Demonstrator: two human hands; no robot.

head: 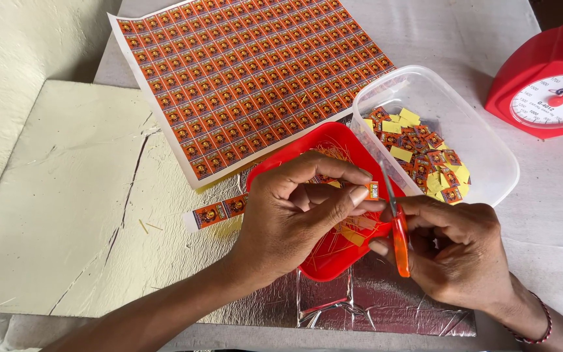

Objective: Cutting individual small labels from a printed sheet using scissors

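Observation:
My left hand (294, 212) pinches a small orange printed label (373, 190) between thumb and fingers, over a red plastic tray (275, 168) that holds thin yellow trimmings. My right hand (454, 251) grips orange-handled scissors (399, 234), whose blades point up beside the label. A clear plastic tub (490, 153) just beyond holds several cut labels, orange and yellow. A short strip of two labels (219, 210) lies on the table left of my left hand.
A large printed sheet of many orange labels (249, 72) lies at the back. A red kitchen scale (548, 85) stands at the far right. Silver foil (386, 306) lies under the tray, and a pale board (66, 195) covers the left.

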